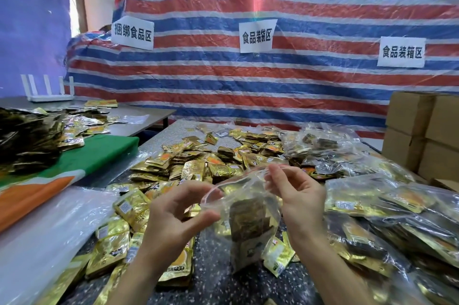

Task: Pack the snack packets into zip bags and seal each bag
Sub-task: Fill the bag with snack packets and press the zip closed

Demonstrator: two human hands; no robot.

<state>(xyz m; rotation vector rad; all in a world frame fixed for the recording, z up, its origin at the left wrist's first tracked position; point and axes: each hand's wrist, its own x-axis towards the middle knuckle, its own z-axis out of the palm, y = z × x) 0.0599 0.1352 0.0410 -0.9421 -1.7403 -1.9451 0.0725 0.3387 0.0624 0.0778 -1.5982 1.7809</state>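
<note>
1. Head view: the bag [238,191] hangs upright between both hands just above the counter [213,277], with dark and gold packets [248,222] sunk in its lower half.
2. The left hand [173,215] pinches the left end of the mouth between its thumb and curled fingers [196,189]. The right hand [298,195] pinches the right end, higher up. The red zip [236,181] runs slanted between them and looks not yet pressed shut, though the clear film makes that hard to tell.
3. My judgement on handling: the film is thin, soft and slippery and the load is light, so the bag will sag and crumple anywhere but the zip. The stiffer zip is the place to hold: pinch one end and run along it.
4. Loose packets [193,170] cover the counter beyond, and filled bags [372,201] pile up at the right.
</note>
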